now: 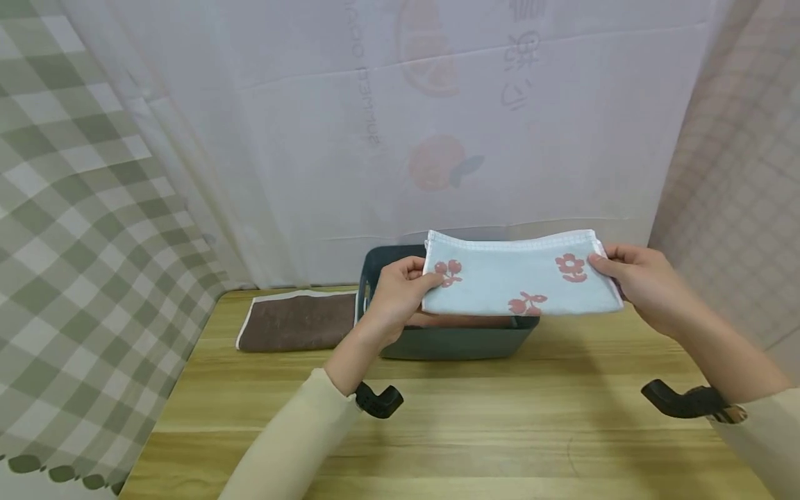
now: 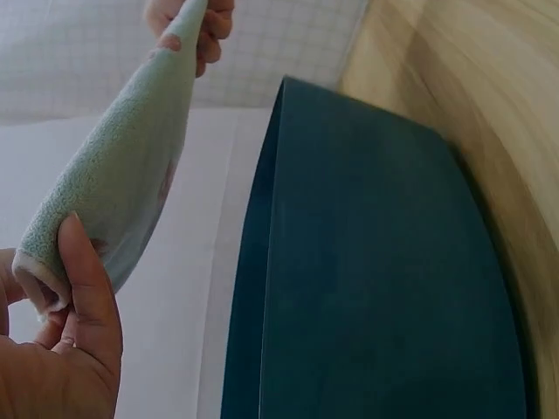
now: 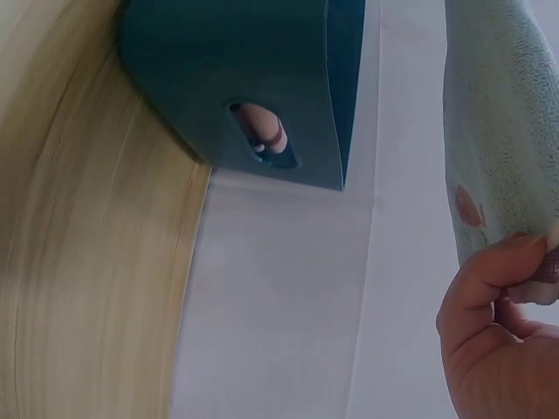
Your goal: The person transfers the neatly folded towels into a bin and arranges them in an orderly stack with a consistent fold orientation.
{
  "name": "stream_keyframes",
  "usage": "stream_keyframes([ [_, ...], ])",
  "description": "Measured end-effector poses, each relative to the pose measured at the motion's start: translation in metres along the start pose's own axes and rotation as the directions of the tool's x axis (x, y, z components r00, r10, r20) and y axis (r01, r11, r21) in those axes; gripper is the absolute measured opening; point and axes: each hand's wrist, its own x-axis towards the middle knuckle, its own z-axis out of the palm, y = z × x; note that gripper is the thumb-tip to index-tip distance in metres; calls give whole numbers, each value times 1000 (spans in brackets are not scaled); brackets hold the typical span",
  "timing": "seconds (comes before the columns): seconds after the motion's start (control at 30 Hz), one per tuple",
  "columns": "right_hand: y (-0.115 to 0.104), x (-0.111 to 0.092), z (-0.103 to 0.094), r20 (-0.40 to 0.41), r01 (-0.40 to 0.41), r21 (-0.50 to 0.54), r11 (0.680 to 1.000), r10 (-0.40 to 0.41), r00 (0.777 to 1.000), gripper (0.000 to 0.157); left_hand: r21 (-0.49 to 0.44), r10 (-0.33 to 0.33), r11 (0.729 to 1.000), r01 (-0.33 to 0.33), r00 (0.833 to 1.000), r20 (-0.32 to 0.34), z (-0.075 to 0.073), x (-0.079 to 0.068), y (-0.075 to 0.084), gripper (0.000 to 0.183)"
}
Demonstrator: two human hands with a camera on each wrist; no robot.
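A folded pale blue towel (image 1: 500, 278) with reddish flower and cherry patterns hangs level between both hands, over a dark teal bin (image 1: 459, 344). My left hand (image 1: 394, 295) pinches its left end, thumb on the front face. At the opposite end my right hand (image 1: 646, 281) grips the towel the same way. The left wrist view shows the towel's rolled edge between thumb and fingers, above the bin's wall (image 2: 376, 262). Through the bin's handle hole in the right wrist view, a pinkish-brown thing (image 3: 262, 127) is visible inside; its kind cannot be made out.
A folded brown towel (image 1: 300, 323) with white edging lies on the wooden table (image 1: 500, 430), left of the bin. Behind stands a white curtain (image 1: 300, 173) with faded fruit prints. A green checked cloth (image 1: 75, 229) hangs at the left.
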Motion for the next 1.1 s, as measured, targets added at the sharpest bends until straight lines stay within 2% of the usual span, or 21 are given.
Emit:
stream_keyframes([
  [0.17, -7, 13, 17, 18, 17, -25, 1000, -17, 1000, 49, -7, 19, 1000, -20, 999, -35, -17, 2, 1, 22],
  [0.33, -12, 25, 34, -3, 20, -71, 997, -20, 1000, 46, -5, 12, 1000, -13, 997, -80, -30, 6, -3, 22],
  [0.67, -17, 44, 58, 1, 51, -105, 993, -51, 999, 42, 106, -20, 994, 37, 987, -157, -53, 13, -12, 24],
  [0.9, -15, 52, 71, 13, 72, -134, 988, -71, 997, 36, 172, 5, 985, 29, 981, -192, -61, 16, -25, 24],
  [1.1, -14, 61, 77, 20, 81, -145, 986, -78, 997, 39, 223, 42, 975, 5, 977, -207, -61, 23, -31, 22],
])
